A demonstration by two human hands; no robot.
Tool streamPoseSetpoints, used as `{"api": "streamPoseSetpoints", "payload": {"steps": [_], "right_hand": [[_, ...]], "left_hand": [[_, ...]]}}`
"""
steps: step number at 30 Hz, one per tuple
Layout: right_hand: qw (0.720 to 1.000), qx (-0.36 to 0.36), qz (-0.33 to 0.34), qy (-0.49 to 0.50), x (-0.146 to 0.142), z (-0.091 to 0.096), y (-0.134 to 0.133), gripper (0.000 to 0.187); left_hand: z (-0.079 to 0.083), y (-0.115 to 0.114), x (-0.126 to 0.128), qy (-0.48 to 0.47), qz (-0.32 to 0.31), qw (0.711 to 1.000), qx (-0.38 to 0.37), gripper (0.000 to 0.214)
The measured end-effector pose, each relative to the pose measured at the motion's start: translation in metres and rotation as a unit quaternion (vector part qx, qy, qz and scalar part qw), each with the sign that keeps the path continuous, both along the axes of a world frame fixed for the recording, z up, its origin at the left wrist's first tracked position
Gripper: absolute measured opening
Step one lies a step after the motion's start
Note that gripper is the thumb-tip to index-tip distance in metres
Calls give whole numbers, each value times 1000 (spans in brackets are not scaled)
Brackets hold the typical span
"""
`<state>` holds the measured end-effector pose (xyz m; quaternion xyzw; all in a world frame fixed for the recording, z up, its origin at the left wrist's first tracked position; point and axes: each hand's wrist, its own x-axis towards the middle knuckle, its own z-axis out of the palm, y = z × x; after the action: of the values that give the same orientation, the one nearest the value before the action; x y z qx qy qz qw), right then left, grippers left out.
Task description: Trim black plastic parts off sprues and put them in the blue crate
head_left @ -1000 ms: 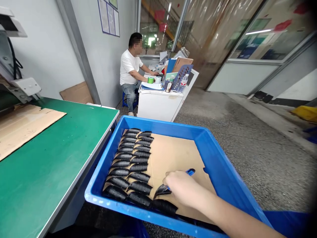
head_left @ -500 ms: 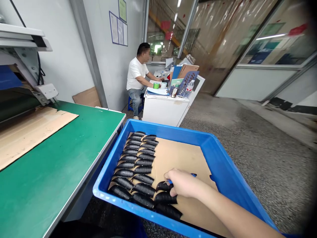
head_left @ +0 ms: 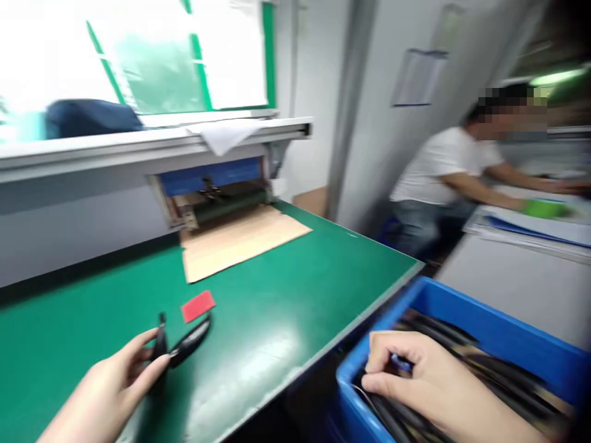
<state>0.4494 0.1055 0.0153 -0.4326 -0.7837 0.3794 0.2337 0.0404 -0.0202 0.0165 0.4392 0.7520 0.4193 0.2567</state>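
Left hand point(head_left: 106, 387) grasps a black curved piece point(head_left: 188, 342) above the green counter point(head_left: 295, 307); right hand point(head_left: 415, 375), at the blue crate point(head_left: 489, 326), clenches a small blurred blue object point(head_left: 401, 363).

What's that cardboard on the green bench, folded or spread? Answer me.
Spread: the cardboard sheet lies flat on the green bench, no fold showing.

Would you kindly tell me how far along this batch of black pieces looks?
Done: one black curved piece is out of the blue crate. In hand: the left hand holds it over the green bench, and the right hand pinches a blue-handled tool in the crate. Left: many black pieces lie there.
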Motion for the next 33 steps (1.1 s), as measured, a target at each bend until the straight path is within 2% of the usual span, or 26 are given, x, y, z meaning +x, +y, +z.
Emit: {"api": "streamPoseSetpoints", "payload": {"steps": [1,3,4,7,9,11,13,16,18,20,22,24,26,30,33], "right_hand": [[999,21,29,-13,-33,6,11,31],[992,56,110,-8,-104,21,26,28],[985,63,161,9,-140,29,29,23],[952,117,274,65,-240,44,32,48],[930,187,305,81,-289,41,34,46],[921,220,303,108,-322,27,38,28],[925,204,287,142,-337,9,40,21],[927,187,289,146,-339,-13,34,36],[930,188,287,135,-338,-18,26,35],[936,179,272,133,-340,-19,19,25],[940,165,265,137,-344,-20,15,16],[938,168,268,142,-347,-21,15,15],[929,206,275,136,-348,-20,16,19],[888,328,306,97,-342,-16,20,25],[871,344,336,98,-337,-14,21,22]], "left_hand": [[4,-6,-5,-41,-9,999,10,57],[10,-9,-10,-131,-23,986,103,62],[12,-7,-12,-170,-24,971,165,61],[14,6,-19,-277,-26,912,303,56],[12,14,-28,-341,-25,875,344,53],[7,21,-37,-384,-9,852,356,51],[-1,25,-43,-411,27,839,355,49],[-14,27,-45,-460,78,817,337,42],[-21,29,-41,-520,85,794,304,35],[-24,30,-38,-577,83,768,266,29],[-24,31,-36,-602,77,755,249,27],[-23,31,-36,-592,66,762,255,26],[-20,30,-39,-576,72,775,250,31],[-18,26,-45,-551,152,798,192,47],[-20,25,-46,-522,156,820,174,44]]}}
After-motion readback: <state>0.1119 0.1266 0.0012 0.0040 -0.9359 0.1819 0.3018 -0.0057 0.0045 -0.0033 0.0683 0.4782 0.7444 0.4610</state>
